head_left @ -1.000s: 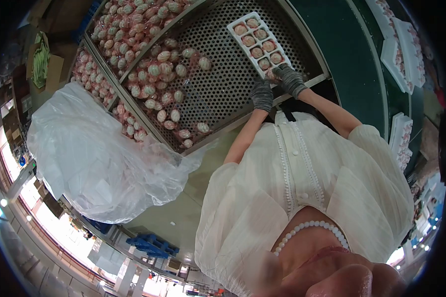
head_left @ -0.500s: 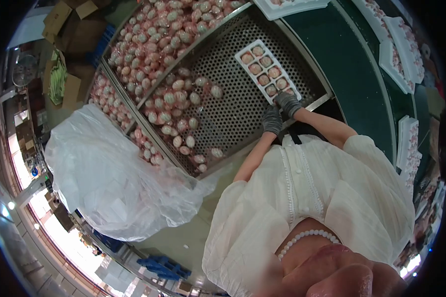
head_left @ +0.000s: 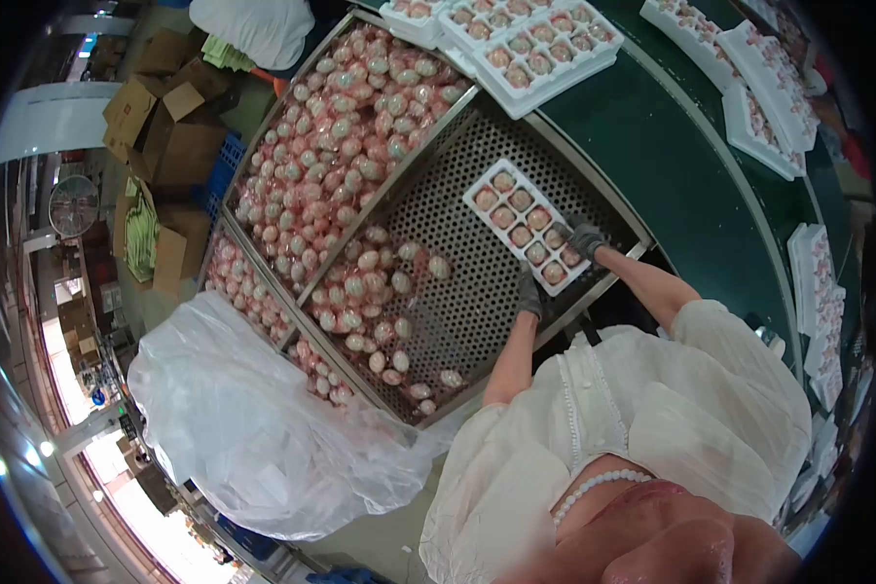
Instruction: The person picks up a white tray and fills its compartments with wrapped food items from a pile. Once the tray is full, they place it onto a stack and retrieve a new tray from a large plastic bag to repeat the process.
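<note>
Nearest us, a person in a white blouse reaches both bare forearms up and away toward 12 o'clock, each ending in a grey glove. The left hand lies low on the perforated metal worktop, just off the near corner of a white foam tray, at about 6 o'clock from the tray's middle. The right hand sits on the tray's right-hand long edge near that same end, at about 4 o'clock from its middle, and is the one in clearer contact. At this size we cannot tell whether the fingers of either hand are spread, closed or clamped on the rim. The tray lies flat on the worktop, its long axis running from 11 o'clock to 5 o'clock, the near short end toward the hands, and its two rows of pockets are filled with round pink-and-white pieces. To the tray's 8 o'clock, loose pieces of the same kind are scattered over the perforated surface, well apart from both hands. Farther off, at 10 o'clock, a fuller heap fills the next compartment. Beyond that, filled trays crowd the edge of a green belt. A large clear plastic bag slumps at 7 o'clock.
</note>
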Available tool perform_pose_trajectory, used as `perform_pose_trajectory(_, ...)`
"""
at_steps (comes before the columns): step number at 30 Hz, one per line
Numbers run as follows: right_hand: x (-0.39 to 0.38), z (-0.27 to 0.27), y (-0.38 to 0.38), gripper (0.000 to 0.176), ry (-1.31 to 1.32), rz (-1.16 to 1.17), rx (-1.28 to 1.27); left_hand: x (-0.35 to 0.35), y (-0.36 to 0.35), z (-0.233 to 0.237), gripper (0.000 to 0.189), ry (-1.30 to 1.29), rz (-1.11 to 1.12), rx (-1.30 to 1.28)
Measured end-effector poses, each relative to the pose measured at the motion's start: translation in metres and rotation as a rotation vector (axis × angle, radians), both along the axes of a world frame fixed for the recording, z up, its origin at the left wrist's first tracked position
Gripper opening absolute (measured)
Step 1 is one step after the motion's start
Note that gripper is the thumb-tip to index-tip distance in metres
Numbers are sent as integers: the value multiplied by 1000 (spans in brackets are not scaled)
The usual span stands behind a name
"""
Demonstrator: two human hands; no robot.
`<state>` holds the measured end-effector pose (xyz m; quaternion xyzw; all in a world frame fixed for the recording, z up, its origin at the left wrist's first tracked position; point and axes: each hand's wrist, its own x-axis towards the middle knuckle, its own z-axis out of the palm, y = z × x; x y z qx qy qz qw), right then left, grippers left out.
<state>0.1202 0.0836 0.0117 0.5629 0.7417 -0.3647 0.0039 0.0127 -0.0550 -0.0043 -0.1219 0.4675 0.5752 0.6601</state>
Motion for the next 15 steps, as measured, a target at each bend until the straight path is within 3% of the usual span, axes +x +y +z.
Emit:
perform_pose_trajectory(1,-1,18,4,65,-80,6,-291,4,0,2,57,-87,54,38)
perform_pose_trajectory(4,-4,-1,9,73,26,-15,-169,6,7,-1,54,-115,173,98)
perform_pose_trajectory(6,-2,-14,13,80,88,-65,-375,4,9,-10,53,-125,190,90)
perform_pose_trajectory(8,3,-9,5,74,99,-74,-311,3,5,3,51,88,80,12)
perform_pose_trajectory(9,2,-6,6,69,101,-71,-259,1,7,7,48,18,122,32)
perform_pose_trajectory(11,4,-5,11,66,167,-124,-276,-6,8,8,44,334,16,28)
perform_pose_trajectory(12,5,-17,16,68,214,-126,-376,-7,9,9,44,339,22,26)
perform_pose_trajectory(14,-2,22,20,65,327,-154,-656,-12,8,12,39,629,-24,25)
perform_pose_trajectory(15,-3,14,9,65,346,-156,-648,-13,2,12,39,645,-30,35)
